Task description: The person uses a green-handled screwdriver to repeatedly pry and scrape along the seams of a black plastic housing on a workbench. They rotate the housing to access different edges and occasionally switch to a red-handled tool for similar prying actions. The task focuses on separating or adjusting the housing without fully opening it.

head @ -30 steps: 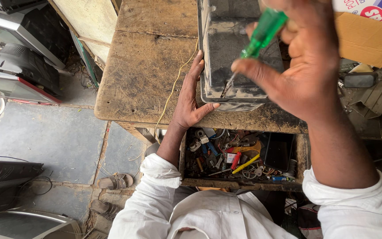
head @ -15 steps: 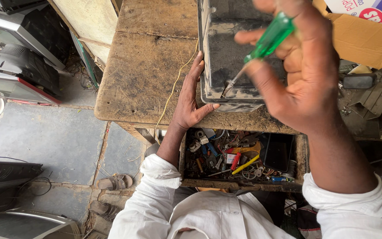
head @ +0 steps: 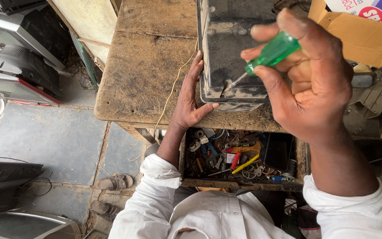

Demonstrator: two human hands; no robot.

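Dusty dark-grey rectangular plastic casing [head: 233, 48] stands on a worn brown wooden workbench [head: 147, 75], near its front edge. All places below are relative to this casing.

Right hand [head: 306, 84] is in front of the casing, fingers clenched round a screwdriver w/ translucent green plastic handle [head: 273, 51]; its thin metal shaft slants down-left & the tip meets the casing's lower front face, near the bottom edge.

Left hand [head: 193, 99] is at the casing's left bottom corner: palm flat on the bench, fingers stretched up along the left wall, thumb hooked under the front corner. Not grasping, just bracing, touching the casing.

A thin yellowish wire [head: 173, 88] runs along the bench just left of the casing, beside the left hand, & drops over the bench edge.

Below the casing, under the bench front, an open wooden drawer [head: 239, 181] holds a jumble of small tools & parts, red & yellow bits among them.

Right of the casing: brown cardboard box [head: 368, 35]. Well to the left, on the grey stone floor [head: 49, 132], old grey CRT television sets [head: 18, 57] & a pair of brown sandals [head: 113, 181]. Both arms wear white sleeves.
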